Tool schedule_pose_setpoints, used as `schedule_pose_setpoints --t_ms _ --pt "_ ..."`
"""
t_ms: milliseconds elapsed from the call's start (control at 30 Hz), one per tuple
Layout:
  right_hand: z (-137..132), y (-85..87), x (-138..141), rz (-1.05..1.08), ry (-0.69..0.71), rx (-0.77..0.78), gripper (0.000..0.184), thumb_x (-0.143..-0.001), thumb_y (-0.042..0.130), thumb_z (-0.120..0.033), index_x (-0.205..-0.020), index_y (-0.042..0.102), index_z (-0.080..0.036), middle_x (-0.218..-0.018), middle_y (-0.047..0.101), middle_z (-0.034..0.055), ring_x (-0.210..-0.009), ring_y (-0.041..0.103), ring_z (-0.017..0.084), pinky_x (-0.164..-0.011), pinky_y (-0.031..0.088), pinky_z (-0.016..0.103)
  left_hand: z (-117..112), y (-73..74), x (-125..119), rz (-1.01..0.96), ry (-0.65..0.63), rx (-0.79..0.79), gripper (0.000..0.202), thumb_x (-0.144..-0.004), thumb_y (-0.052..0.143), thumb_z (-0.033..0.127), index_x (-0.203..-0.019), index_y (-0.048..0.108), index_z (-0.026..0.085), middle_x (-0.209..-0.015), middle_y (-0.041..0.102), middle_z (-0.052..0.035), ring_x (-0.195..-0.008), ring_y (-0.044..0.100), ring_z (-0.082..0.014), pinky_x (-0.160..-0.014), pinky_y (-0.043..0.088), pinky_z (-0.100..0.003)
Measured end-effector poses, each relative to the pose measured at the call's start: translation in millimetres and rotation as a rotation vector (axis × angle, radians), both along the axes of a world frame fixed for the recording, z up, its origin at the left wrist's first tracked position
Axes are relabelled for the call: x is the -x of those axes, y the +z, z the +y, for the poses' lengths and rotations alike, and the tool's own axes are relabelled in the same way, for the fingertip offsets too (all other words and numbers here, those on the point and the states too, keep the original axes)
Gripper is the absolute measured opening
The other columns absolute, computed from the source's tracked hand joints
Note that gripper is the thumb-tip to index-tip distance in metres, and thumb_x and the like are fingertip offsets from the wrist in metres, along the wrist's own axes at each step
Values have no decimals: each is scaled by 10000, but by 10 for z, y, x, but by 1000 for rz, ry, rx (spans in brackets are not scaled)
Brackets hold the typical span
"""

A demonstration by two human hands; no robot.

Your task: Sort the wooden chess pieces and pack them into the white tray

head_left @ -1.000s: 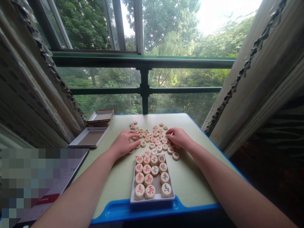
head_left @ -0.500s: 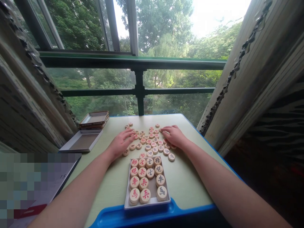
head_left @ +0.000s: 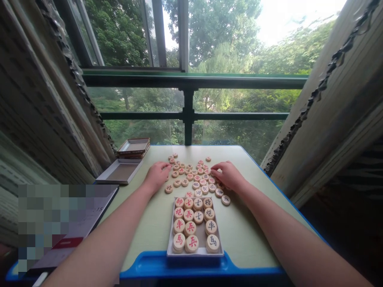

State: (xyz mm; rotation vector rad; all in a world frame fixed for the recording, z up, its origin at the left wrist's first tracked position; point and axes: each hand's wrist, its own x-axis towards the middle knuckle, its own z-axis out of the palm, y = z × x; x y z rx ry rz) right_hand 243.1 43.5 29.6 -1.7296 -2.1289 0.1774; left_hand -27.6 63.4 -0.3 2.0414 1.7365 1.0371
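My hands lie on loose round wooden chess discs (head_left: 194,177), mid-frame.
Left hand (head_left: 157,176) flat, open; right hand (head_left: 228,175) curled, grip unclear; picking one needs a pinch.

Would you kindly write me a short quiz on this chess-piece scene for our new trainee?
1. True or false: the left hand rests inside the white tray.
2. Where do the loose pieces lie? A) beyond the tray, farther from the person; B) inside the empty lid; C) on the blue rim.
3. Which two colours are the characters on the pieces in the tray?
Key: 1 false, it lies on the table at the edge of the loose pieces; 2 A; 3 red and black.
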Motion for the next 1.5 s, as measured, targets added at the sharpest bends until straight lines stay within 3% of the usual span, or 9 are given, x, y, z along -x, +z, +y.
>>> schedule_pose_setpoints --t_ms 200,567,667,800,933,1067,1267,1367,1500 --pt "-25 31 23 58 -56 128 279 -813 515 -360 -752 699 -160 -641 674 46 -652 582 153 -627 401 238 26 -18 7 30 65 1 290 -777 448 309 -863 687 170 -938 675 -74 -829 621 -198 -732 492 -299" --pt "-91 56 4 336 -208 272 284 -819 516 -372 -797 672 -137 -557 622 22 -336 463 79 -391 343 207 1 -10 3 65 43 25 298 -774 444 295 -888 690 169 -973 664 -79 -868 612 -202 -787 479 -308" --pt "-113 86 42 352 -226 243 308 -800 534 -399 -810 686 -131 -530 604 16 -360 478 88 -400 338 207 -32 14 -31 88 12 -28 290 -783 451 302 -875 687 162 -980 663 -89 -923 601 -212 -856 460 -328" --pt "-170 111 177 322 -116 131 320 -780 556 -431 -737 696 -146 -585 637 25 -519 552 112 -485 360 205 -141 105 -141 139 -146 -170 297 -797 483 363 -892 689 171 -997 665 -87 -994 569 -228 -924 425 -364" --pt "-187 69 273 237 -50 65 277 -783 564 -405 -715 695 -171 -665 674 34 -618 586 132 -557 375 220 -250 160 -242 168 -288 -151 298 -796 507 396 -875 711 194 -955 681 -75 -953 577 -228 -900 440 -381" --pt "-135 18 209 163 -124 27 272 -802 546 -397 -717 686 -180 -685 679 42 -638 594 141 -551 363 228 -275 136 -265 188 -404 -81 289 -757 562 414 -904 723 224 -1001 670 -61 -984 559 -229 -913 437 -380" --pt "-63 -13 64 147 -216 144 273 -845 486 -359 -766 676 -180 -613 652 20 -455 536 96 -473 331 221 -297 159 -291 214 -449 -108 292 -779 556 404 -954 715 233 -1040 654 -68 -1018 531 -233 -942 402 -401" --pt "-70 21 57 68 -192 93 245 -838 509 -332 -764 683 -177 -674 657 42 -600 584 126 -536 360 222 -360 205 -344 224 -530 -94 277 -825 506 386 -978 706 270 -1103 643 -48 -1082 491 -237 -985 347 -434" --pt "-191 172 94 16 46 16 151 -779 582 -246 -855 704 -198 -872 647 58 -758 577 150 -668 403 231 -414 224 -381 241 -531 -62 218 -803 542 384 -850 734 294 -1116 648 -19 -1141 447 -265 -1018 277 -491"
